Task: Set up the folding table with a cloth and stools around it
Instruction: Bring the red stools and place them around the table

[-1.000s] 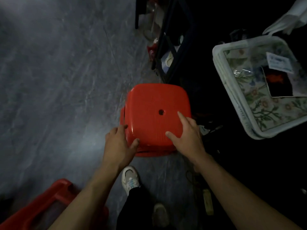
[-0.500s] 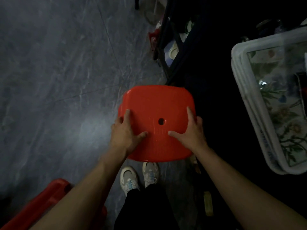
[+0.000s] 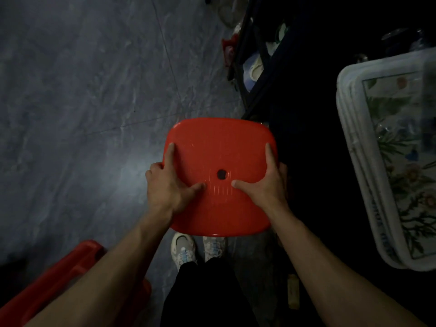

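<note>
The red stool (image 3: 219,147) rises nearer to me, its seat level above my shoes (image 3: 184,246). My left hand (image 3: 168,185) and right hand (image 3: 265,182) each grip a side edge, thumbs spread on top. I'd keep it flat and swing it clear of the dark rack (image 3: 254,67).

Dim, underexposed view. A pale glare patch sits on the grey floor (image 3: 122,175) left of centre; the right side sinks into near-black shadow. Edges bow with wide-angle distortion, and the right edge looks soft and blurred.
</note>
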Tool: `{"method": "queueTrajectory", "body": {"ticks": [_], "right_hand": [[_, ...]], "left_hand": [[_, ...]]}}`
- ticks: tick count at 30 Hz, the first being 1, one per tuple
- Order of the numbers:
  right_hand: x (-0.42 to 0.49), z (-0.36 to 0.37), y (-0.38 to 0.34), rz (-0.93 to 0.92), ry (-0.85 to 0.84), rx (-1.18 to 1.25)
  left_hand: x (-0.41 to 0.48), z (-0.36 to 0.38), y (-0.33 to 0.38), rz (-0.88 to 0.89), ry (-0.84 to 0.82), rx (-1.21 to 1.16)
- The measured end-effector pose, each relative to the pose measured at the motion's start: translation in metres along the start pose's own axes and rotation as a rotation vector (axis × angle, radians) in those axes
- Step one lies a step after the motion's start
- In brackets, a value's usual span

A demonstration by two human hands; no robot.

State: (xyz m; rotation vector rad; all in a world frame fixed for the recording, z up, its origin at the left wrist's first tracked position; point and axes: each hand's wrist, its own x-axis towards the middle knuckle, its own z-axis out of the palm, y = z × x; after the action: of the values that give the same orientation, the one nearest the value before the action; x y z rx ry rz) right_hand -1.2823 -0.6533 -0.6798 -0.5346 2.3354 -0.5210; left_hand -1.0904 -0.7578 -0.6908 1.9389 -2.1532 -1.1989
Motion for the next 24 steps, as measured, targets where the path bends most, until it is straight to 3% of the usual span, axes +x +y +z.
{"method": "queueTrajectory", "body": {"ticks": [8,13,24], "right_hand": [[-0.062,-0.04,-0.107,-0.213,-0.006,-0.147],[-0.13,-0.09,-0.177,-0.318,-0.079,-0.103],[-0.312,-0.181,-0.279,-0.537,-0.003,-0.043]], "left_hand": [[-0.053,-0.108,0.007,-0.066,0.158,-0.072],[-0.105,-0.201,0.032,-0.039,0.243,-0.067],[-0.253,-0.386,0.07,0.078,0.445,-0.009]]}}
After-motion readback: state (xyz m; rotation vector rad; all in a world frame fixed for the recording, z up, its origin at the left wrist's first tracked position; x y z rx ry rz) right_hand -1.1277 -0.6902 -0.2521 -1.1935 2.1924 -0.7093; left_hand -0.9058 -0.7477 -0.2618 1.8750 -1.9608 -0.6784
